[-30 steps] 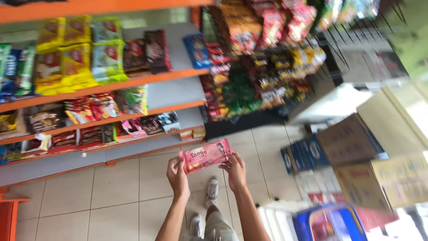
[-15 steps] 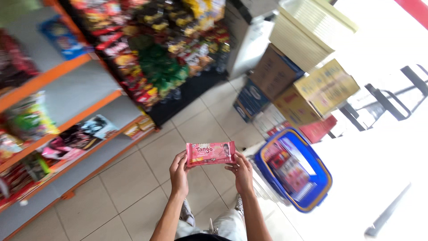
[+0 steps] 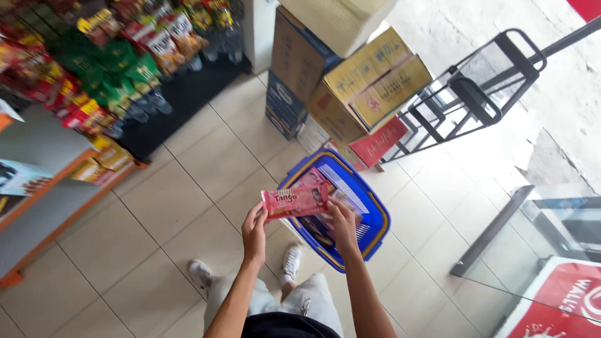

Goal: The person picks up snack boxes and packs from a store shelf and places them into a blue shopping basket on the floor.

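both hands [image 3: 253,230] grip a flat pink, seemingly glossy snack packet [image 3: 295,201].

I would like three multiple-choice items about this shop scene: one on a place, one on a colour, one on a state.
1. Where is the pink packet?
A. On the orange shelf
B. Above the basket, held up
C. On the floor tiles

2. What colour is the basket?
A. Blue
B. Green
C. White

3. How is the packet held?
A. By one hand only
B. By both hands, one at each end
C. By no hand

Answers:
1 B, it is held over the basket's near side.
2 A, its rim and walls are blue.
3 B, the left hand and right hand each grip an end.
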